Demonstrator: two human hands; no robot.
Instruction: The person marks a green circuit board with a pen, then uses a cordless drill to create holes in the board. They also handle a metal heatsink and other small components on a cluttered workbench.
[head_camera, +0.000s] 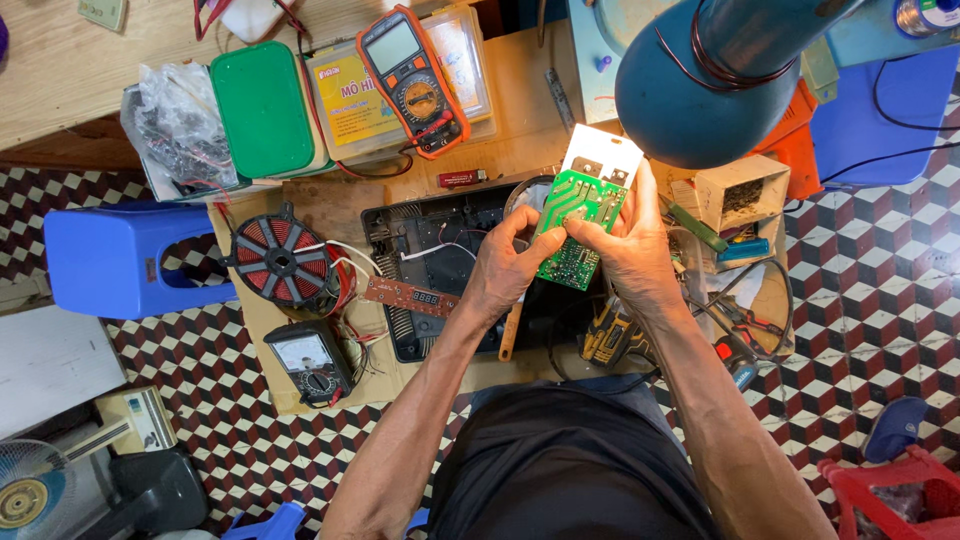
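Both the left hand (505, 265) and the right hand (630, 250) hold the green circuit board (580, 225) above the black cooker base (440, 250), its long side pointing up and a little right.

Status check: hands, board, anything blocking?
Left hand and right hand both grip green circuit board. Held above open black casing. Nothing blocking.

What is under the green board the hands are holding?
Under the green circuit board sits an open black appliance casing with white wires inside. The left hand and right hand hold the board up and, with it, cover the casing's middle, so that part cannot be seen.
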